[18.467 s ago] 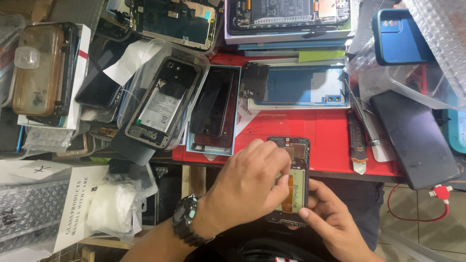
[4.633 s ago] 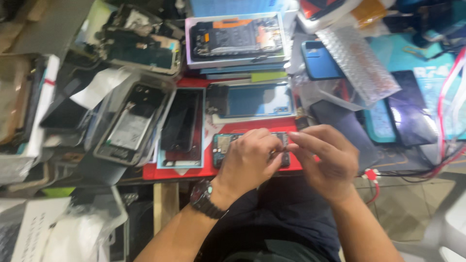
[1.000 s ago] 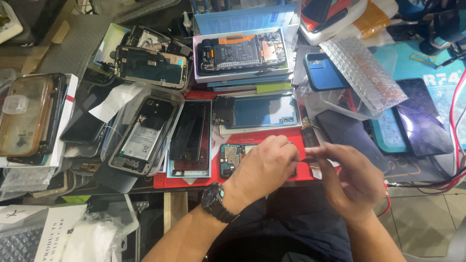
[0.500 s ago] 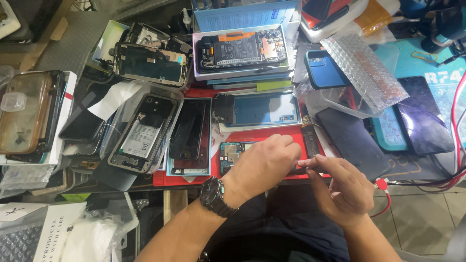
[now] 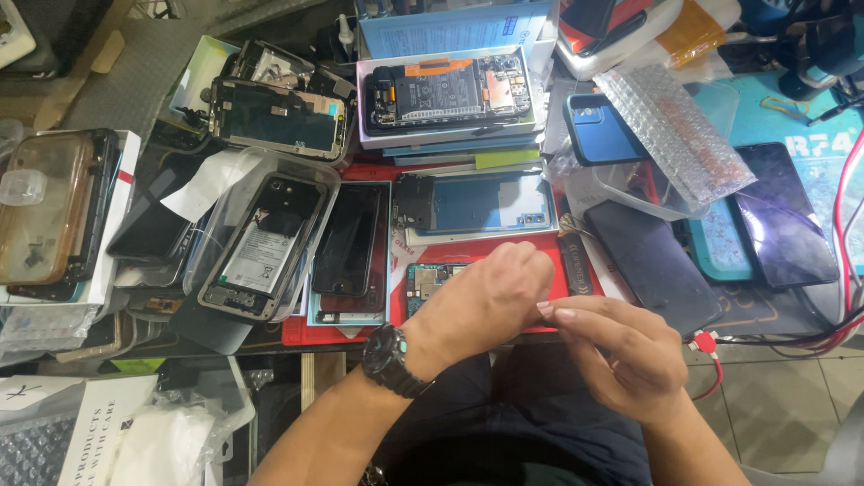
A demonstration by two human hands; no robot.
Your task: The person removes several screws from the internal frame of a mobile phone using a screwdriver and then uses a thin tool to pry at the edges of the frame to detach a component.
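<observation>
On the red mat [image 5: 504, 247] at the bench edge, the left hand [image 5: 481, 301] lies curled over an opened phone [image 5: 427, 281], the right hand [image 5: 621, 351] pinches beside it, and a white box [image 5: 450, 135] sits behind.

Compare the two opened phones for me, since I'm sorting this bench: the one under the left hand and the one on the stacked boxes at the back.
The opened phone under the left hand is mostly hidden; only its corner with a blue-green board shows. The opened phone on the boxes lies fully exposed, with its dark battery and orange strip visible. The first rests on the red mat, the second on stacked boxes. Both lie flat, backs off.
</observation>
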